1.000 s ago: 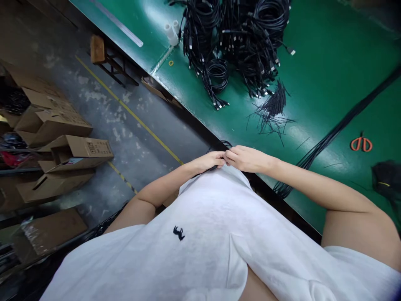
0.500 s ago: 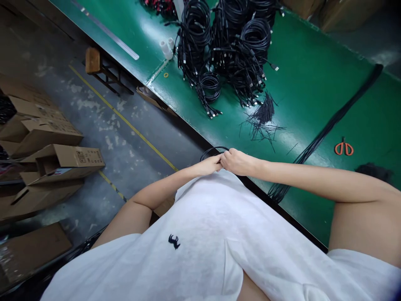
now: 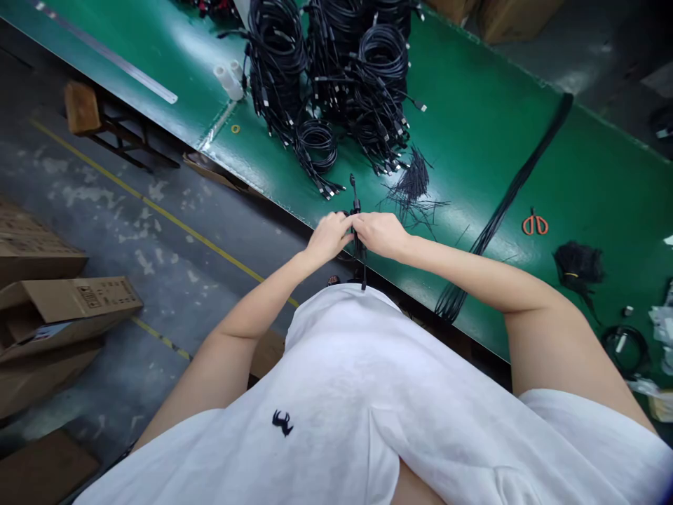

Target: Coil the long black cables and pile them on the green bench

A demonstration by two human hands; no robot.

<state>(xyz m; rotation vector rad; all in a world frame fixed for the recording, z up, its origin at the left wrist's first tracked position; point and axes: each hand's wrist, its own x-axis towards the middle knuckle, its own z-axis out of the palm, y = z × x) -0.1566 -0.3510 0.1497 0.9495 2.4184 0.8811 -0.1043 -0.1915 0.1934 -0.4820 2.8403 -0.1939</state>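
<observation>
Near the table's front edge, my left hand [image 3: 329,237] and my right hand [image 3: 381,233] meet with bent fingers around a coiled black cable [image 3: 357,205]. One cable end points up toward the table, and a plug hangs down close to the white shirt. Most of the coil is hidden behind my fingers. Beyond my hands lies a small coiled cable [image 3: 317,144] with light-tipped plugs. A pile of short black ties [image 3: 415,179] is spread to its right. Whether a tie is between my fingers cannot be made out.
Stacks of coiled cables [image 3: 278,49] stand on the green table [image 3: 473,140]. Long black cables [image 3: 518,184] lie across its right part, near orange-handled scissors [image 3: 535,224]. At left are a stool [image 3: 83,109], a steel ruler [image 3: 120,62] and a cardboard box [image 3: 84,298].
My hands have risen away from the shirt toward the table, still together on the cable. Its ends now show above and below my fingers. The view has shifted to the right.
</observation>
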